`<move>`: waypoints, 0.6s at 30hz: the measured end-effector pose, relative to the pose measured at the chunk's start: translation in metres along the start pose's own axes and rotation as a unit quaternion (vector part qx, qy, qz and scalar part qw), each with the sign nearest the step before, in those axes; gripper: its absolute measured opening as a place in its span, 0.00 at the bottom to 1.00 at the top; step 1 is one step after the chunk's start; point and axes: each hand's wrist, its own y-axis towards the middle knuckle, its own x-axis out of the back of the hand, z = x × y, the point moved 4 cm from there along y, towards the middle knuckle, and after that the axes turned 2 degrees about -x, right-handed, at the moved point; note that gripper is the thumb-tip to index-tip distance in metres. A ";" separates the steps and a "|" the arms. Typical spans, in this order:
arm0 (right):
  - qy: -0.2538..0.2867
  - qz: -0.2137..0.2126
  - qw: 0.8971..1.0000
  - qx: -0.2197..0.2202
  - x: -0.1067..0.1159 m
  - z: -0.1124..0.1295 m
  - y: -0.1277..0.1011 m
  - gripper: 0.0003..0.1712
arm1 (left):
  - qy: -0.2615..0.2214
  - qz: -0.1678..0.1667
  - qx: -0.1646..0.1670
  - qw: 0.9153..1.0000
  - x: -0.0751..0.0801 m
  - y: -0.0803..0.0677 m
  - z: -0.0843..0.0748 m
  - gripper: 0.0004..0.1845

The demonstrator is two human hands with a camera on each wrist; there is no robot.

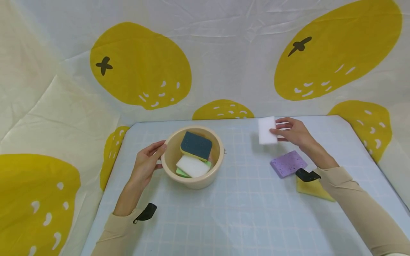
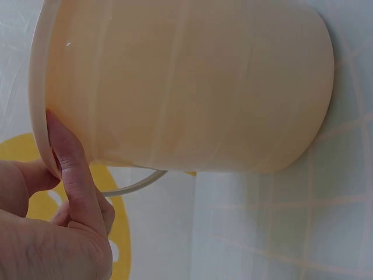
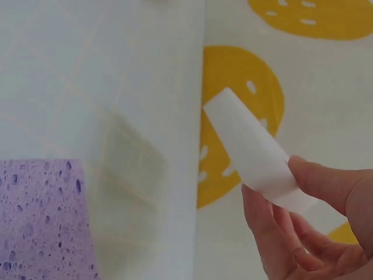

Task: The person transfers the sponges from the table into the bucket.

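A beige bucket (image 1: 221, 151) stands on the table, and my left hand (image 1: 145, 163) pinches its rim at the left side. In the left wrist view the thumb and fingers of that hand (image 2: 64, 227) meet over the rim of the bucket (image 2: 192, 81). Inside lie a dark blue-green scouring sponge (image 1: 196, 145) with a yellow layer, a white sponge (image 1: 193, 166) and a green one (image 1: 182, 173) partly hidden below. My right hand (image 1: 293, 132) holds a white melamine sponge (image 1: 267, 131) above the table; the right wrist view shows thumb and fingers pinching this white sponge (image 3: 250, 146).
A purple sponge (image 1: 288, 163) lies on the pale blue checked tabletop (image 1: 237, 213) below the right hand. Beside it a yellow sponge or cloth (image 1: 314, 188) is partly covered by the right sleeve. White sheeting with yellow fruit prints (image 1: 141, 67) rises behind the table and along the left.
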 end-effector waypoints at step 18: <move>0.005 0.032 0.998 0.059 -0.014 0.070 -0.017 0.36 | 0.007 0.000 0.010 1.000 0.002 0.002 0.001 0.29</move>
